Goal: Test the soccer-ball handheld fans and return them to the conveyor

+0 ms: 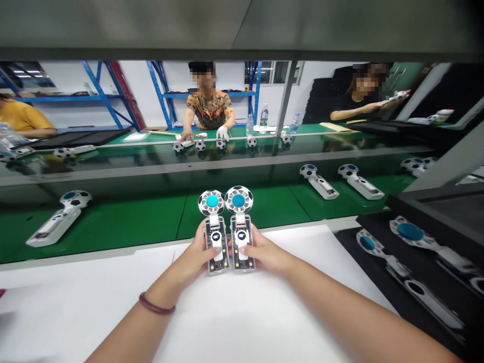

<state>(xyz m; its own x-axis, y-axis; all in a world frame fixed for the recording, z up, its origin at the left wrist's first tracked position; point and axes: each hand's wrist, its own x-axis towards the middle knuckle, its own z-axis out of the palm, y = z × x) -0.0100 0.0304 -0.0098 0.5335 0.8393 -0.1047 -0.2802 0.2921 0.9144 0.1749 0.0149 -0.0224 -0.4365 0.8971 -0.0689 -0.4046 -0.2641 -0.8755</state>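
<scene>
Side by side over the white work surface, two handheld fans with football-patterned round heads are held upright. My left hand (200,252) is wrapped round the left handheld fan (216,259), its thumb on the front of the handle. Around the right handheld fan (242,257), my right hand (264,249) is closed in the same way, thumb on the front. Both handles are clear-cased, with a small round display lit and reading what looks like 100. The blue-centred heads touch or nearly touch. My other fingers are mostly hidden behind the handles.
Beyond the white surface (227,322) runs a green conveyor belt (151,212). One fan (60,219) lies on it at left, two fans (361,184) at right. Black trays (446,212) with more fans stand at my right. Co-workers sit across the line; a shelf (242,30) hangs overhead.
</scene>
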